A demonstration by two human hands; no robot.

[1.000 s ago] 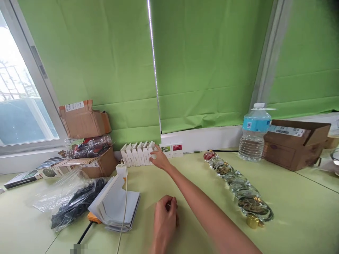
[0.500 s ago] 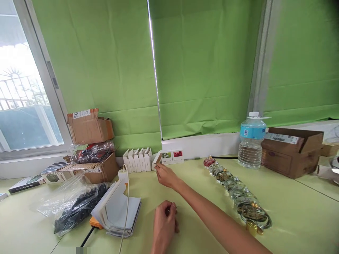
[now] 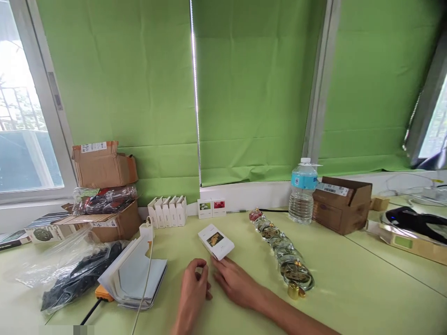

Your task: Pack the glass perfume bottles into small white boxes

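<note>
A small white box with a dark picture on its face is tilted toward me above the table, its near edge in the fingers of my right hand. Beside it on the left, my left hand rests with curled fingers and nothing visible in it. Farther back, several narrow white boxes stand upright in a slanted row. Two white picture cards, one green and one red, stand against the wall. To the right runs a line of clear round packets with dried contents.
At left lie a stack of papers with a white cable across it, a plastic bag and stacked cardboard boxes. A water bottle and an open carton stand at right, with a gold-coloured case beyond.
My right hand has drawn the white box from beside the row back toward me, and its picture face now shows. My left hand stays curled. The view has turned right.
</note>
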